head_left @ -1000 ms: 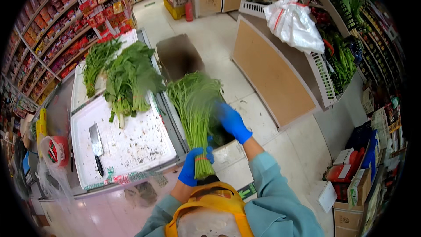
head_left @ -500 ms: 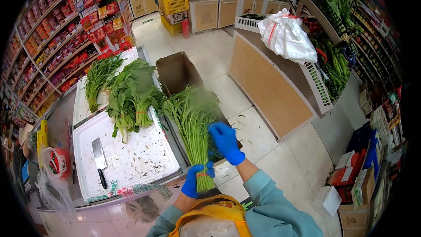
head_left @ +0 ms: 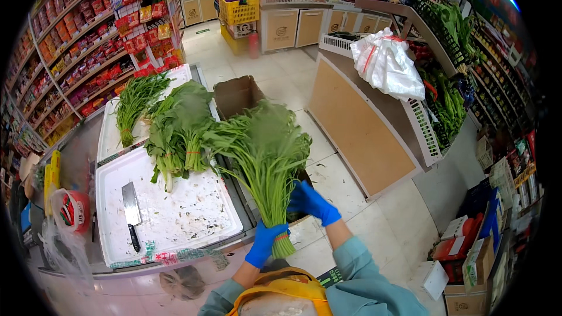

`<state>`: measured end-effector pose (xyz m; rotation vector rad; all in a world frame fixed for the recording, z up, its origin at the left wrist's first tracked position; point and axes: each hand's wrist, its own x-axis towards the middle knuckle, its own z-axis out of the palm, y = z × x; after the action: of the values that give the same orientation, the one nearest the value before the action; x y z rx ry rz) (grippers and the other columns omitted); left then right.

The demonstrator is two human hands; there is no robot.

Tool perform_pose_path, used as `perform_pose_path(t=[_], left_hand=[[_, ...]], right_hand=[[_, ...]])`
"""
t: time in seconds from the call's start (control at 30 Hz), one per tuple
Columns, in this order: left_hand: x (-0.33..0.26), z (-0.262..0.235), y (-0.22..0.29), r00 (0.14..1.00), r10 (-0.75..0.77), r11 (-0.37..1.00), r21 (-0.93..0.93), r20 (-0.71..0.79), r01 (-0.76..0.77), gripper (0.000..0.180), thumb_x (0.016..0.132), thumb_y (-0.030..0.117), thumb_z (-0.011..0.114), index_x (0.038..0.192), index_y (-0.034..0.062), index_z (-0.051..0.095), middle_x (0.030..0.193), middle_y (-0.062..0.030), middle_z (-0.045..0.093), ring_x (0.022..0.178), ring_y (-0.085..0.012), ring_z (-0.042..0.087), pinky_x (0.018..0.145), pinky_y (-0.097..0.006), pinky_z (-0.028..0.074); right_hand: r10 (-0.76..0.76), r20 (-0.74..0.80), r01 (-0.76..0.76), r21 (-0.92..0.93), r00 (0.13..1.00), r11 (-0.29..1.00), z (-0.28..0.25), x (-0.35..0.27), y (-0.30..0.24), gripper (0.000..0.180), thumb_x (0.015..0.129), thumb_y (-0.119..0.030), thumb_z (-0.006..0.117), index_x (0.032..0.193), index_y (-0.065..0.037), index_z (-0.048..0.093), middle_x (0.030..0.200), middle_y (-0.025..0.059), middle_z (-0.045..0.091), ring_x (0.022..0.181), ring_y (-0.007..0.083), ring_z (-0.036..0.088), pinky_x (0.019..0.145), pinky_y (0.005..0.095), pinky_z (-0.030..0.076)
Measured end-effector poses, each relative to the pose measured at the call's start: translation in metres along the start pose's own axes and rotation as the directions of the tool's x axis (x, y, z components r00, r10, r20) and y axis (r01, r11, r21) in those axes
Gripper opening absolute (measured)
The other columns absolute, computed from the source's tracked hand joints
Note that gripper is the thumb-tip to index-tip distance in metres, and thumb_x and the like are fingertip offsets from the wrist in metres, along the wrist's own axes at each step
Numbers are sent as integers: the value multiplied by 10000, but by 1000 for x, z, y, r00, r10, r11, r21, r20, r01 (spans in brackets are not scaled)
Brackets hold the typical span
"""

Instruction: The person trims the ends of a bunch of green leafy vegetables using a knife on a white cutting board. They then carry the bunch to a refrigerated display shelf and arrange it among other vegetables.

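Note:
A long bunch of leafy green stalks point(head_left: 270, 184), much like water spinach, is tied near its cut ends with a reddish band point(head_left: 282, 237). My blue-gloved left hand point(head_left: 264, 246) is closed round the stems by that band, and the leafy tops fan out away from me. My blue-gloved right hand point(head_left: 316, 203) is beside the stalks on their right, fingers apart, holding nothing that I can see. To the left, a cleaver point(head_left: 132, 208) with a black handle lies on a white foam tray point(head_left: 175, 228) scattered with trimmings.
Banded leafy greens point(head_left: 181, 134) lie across the tray's far part, with thinner greens point(head_left: 133, 108) beyond. An open cardboard box point(head_left: 237, 96) stands past the bunch. A red tub point(head_left: 73, 210) sits at left. White plastic bags point(head_left: 386, 61) rest on the vegetable stand at right.
The bunch has tilted, its tops spreading further right and its cut ends shifting right. My right hand has moved slightly right and down, while my left still grips the stems.

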<state>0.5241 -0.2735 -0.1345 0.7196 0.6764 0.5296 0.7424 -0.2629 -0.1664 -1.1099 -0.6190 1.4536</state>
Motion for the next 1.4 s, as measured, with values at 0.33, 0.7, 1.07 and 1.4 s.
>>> perform_pose_path(t=[0.33,0.7,1.07,1.4], left_hand=[[-2,16,11,988,142,987,82,-64,-137,580,785,130,681,1262,8,374,1143,-120,538,1021,-197,552,822,-295,472],[22,58,-60,935,349,683,665,67,-302,750,746,190,660,1373,54,271,1232,-192,481,1087,-301,522,855,-371,449],[-1,214,-102,674,-162,797,498,721,-342,781,737,301,724,1345,22,321,1132,-173,541,1037,-287,545,871,-372,440],[-30,482,-330,110,-535,716,519,838,-467,614,788,158,651,1316,58,355,1103,-84,536,909,-133,558,745,-290,486]], right_hand=[[-63,189,91,-148,980,985,46,-8,-2,524,849,-240,575,1294,-11,418,1209,124,537,1075,207,534,912,327,434],[-92,-223,53,-172,970,984,-5,-90,48,527,856,-252,601,1286,-4,425,1209,94,521,1067,183,513,911,301,424],[-216,-672,538,316,709,781,-87,-323,-7,629,805,-348,534,1306,4,394,1251,186,500,1131,308,505,975,421,399],[-480,-805,781,-33,349,624,-280,-565,27,834,844,-607,411,1416,-39,197,1427,197,277,1303,346,300,1088,478,212]])
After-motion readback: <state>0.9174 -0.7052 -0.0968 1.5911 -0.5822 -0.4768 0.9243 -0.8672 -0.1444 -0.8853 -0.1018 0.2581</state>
